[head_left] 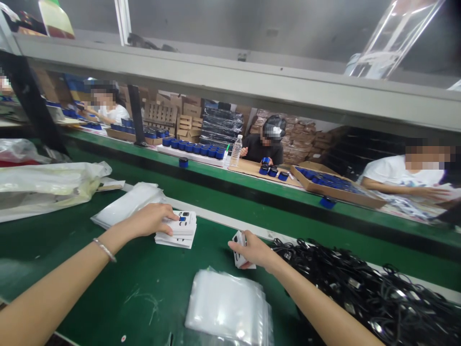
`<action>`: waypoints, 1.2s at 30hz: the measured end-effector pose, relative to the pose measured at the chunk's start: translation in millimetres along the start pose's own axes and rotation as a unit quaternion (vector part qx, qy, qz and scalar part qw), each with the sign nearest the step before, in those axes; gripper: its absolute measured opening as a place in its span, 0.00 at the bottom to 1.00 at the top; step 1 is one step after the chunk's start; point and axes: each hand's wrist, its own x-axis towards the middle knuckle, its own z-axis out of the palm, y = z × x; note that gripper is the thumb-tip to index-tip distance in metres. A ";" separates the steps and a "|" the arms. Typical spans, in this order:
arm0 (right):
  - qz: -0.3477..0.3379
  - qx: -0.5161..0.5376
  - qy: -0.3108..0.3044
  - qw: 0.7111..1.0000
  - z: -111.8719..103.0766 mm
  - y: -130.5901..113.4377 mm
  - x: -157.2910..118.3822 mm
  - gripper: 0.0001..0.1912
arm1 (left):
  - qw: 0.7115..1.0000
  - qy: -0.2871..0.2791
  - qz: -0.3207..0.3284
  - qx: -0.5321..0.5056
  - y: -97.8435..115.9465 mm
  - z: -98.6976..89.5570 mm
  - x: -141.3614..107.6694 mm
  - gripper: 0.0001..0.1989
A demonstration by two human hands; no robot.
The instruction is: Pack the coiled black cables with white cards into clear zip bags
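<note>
My left hand (153, 220) is closed on the near-left side of a stack of white printed cards (187, 230), fingers on top and thumb along the edge. Dark and blue pictures show on the top card. My right hand (255, 251) grips a smaller bundle of printed cards (237, 257), tilted on edge just above or at the green table (144, 293); I cannot tell whether it touches. Clear plastic bags (228, 305) lie in a pile in front of me, between my forearms. Another pile of clear bags (127, 204) sits behind my left hand.
Black cables (345, 278) are heaped at the right, beside my right forearm. A large plastic bag (50, 187) lies at the left. Beyond a raised green ledge (230, 192), several co-workers sit near blue-and-black jars (194, 148) and a water bottle (236, 151). A shelf beam (230, 72) crosses overhead.
</note>
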 end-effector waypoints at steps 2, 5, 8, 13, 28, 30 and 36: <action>-0.035 -0.035 0.047 0.998 -7.8 -6.3 -7.6 0.35 | 1.000 0.001 0.007 0.001 -1.2 -0.7 -0.9 0.14; -0.121 -0.091 0.128 0.980 -15.9 -24.2 -16.7 0.31 | 1.000 0.004 0.015 0.003 -3.1 -0.3 -1.7 0.14; -0.233 -0.133 0.129 0.955 -10.1 -49.8 -16.6 0.16 | 1.000 0.004 0.020 0.004 -5.4 0.4 -0.9 0.14; -0.355 -0.200 0.071 0.910 18.0 -88.2 7.3 0.17 | 0.999 0.002 0.036 0.000 -9.0 1.5 0.3 0.13; -0.372 -0.229 0.005 0.900 24.4 -107.3 38.6 0.11 | 0.999 -0.005 0.039 0.000 -6.1 -2.8 -1.1 0.13; -0.358 -0.227 0.026 0.905 26.2 -108.8 35.6 0.11 | 0.999 0.002 0.036 -0.004 -4.6 -1.0 -3.3 0.13; -0.332 -0.193 0.096 0.918 34.0 -112.4 37.3 0.11 | 0.996 0.079 0.017 -0.041 -3.7 10.4 -7.6 0.11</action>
